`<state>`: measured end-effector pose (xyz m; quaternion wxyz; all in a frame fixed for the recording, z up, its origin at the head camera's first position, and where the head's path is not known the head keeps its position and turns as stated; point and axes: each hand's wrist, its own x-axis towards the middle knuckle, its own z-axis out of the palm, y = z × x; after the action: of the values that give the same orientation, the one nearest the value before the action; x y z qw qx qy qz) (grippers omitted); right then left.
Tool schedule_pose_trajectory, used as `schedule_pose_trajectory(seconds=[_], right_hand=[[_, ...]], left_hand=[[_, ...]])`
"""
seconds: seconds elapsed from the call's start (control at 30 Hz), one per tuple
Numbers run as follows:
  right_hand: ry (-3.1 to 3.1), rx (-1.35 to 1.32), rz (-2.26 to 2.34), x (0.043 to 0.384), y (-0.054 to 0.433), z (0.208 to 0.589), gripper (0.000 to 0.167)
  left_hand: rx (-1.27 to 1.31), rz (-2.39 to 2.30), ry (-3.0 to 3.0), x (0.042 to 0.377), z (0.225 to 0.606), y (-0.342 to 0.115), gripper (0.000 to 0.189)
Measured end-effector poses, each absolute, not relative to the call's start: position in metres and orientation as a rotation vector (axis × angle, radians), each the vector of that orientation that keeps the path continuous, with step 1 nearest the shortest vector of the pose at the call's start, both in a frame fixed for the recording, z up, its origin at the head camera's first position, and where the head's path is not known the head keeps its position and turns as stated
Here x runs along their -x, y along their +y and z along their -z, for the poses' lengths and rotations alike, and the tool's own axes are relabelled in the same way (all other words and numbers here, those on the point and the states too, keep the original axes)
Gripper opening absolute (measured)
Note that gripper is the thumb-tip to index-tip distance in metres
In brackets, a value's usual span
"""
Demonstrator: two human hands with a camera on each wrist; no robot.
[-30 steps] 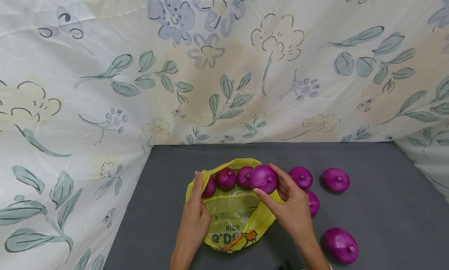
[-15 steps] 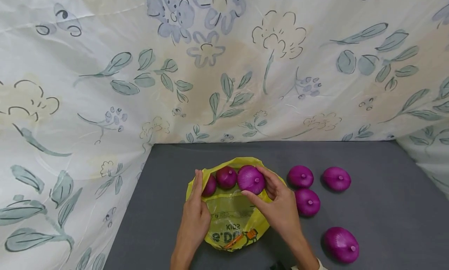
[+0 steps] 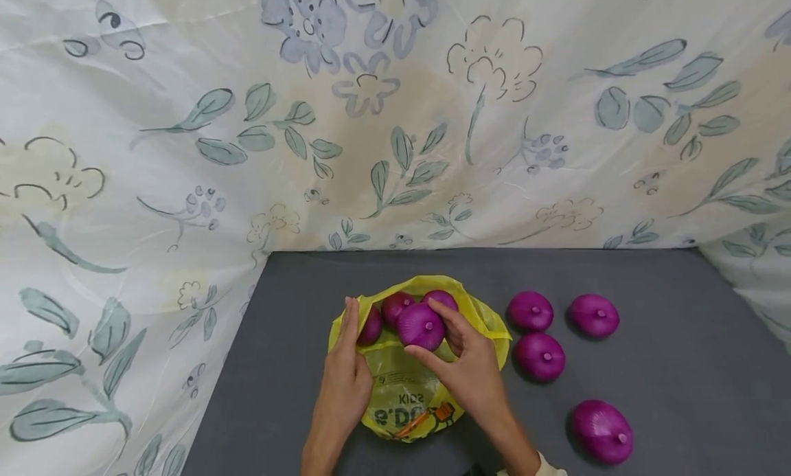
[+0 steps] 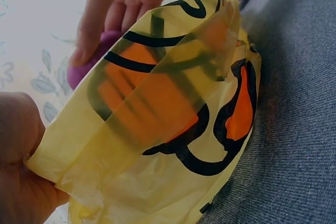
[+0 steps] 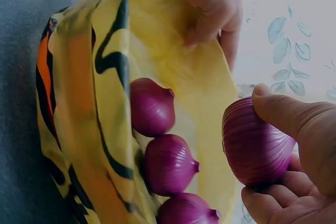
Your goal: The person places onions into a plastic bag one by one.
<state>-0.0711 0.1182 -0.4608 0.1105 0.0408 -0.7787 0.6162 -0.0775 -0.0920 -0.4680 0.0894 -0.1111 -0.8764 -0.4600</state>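
Note:
The yellow plastic bag (image 3: 398, 387) with orange and black print lies with its mouth open on the grey surface. My left hand (image 3: 346, 376) holds the bag's left edge, the thumb inside the mouth in the right wrist view. Between thumb and fingers, my right hand (image 3: 472, 373) grips a purple onion (image 3: 419, 328) over the bag's mouth. That onion (image 5: 257, 142) is apart from the three onions in the bag, such as the middle onion (image 5: 170, 164) in the right wrist view. The left wrist view shows the held onion (image 4: 94, 61) partly behind the bag.
Several loose onions lie to the right of the bag: a back onion (image 3: 530, 311), a far-right onion (image 3: 593, 316), an onion beside the bag (image 3: 540, 357) and a front onion (image 3: 601, 432). A floral cloth (image 3: 395, 119) hangs behind the grey surface (image 3: 266, 366).
My right hand has carried the held onion leftward across the bag's mouth, uncovering an onion inside and the bag's right edge. My left hand has stayed at the bag's left edge.

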Motion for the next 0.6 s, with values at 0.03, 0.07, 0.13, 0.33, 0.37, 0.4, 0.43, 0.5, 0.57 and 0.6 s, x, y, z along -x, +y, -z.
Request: schedule_pose_trajectory(seconds=[0.03,0.07,0.13,0.33,0.37,0.4,0.43,0.5,0.57,0.6], right_hand=[[-2.287,-0.133,-1.815,0.072,0.116,0.462,0.078],[-2.288,-0.145,-1.820,0.072,0.114,0.463,0.078],[-2.288,-0.166,-1.838,0.073,0.111,0.465,0.076],[-2.301,-0.194,-1.847,0.076,0.099,0.472,0.074],[-2.306,-0.196,-1.846,0.076,0.097,0.473,0.075],[-2.309,-0.199,-1.850,0.077,0.095,0.474,0.075],[-2.314,-0.201,-1.857,0.077,0.093,0.476,0.075],[-2.334,-0.203,-1.865,0.077,0.090,0.478,0.076],[-2.356,-0.208,-1.866,0.077,0.087,0.480,0.077],[-2.366,-0.212,-1.864,0.077,0.085,0.481,0.078]], left_hand=[[0.328,1.367,-2.607,0.077,0.468,-0.092,0.085],[0.322,1.366,-2.613,0.077,0.467,-0.092,0.085],[0.308,1.370,-2.628,0.077,0.466,-0.092,0.086],[0.289,1.384,-2.666,0.077,0.463,-0.092,0.085],[0.289,1.386,-2.664,0.077,0.463,-0.092,0.085],[0.291,1.391,-2.660,0.077,0.463,-0.092,0.085],[0.292,1.392,-2.657,0.077,0.464,-0.093,0.085],[0.294,1.388,-2.650,0.076,0.465,-0.093,0.084],[0.293,1.388,-2.650,0.076,0.465,-0.093,0.084],[0.291,1.386,-2.652,0.076,0.466,-0.093,0.084]])
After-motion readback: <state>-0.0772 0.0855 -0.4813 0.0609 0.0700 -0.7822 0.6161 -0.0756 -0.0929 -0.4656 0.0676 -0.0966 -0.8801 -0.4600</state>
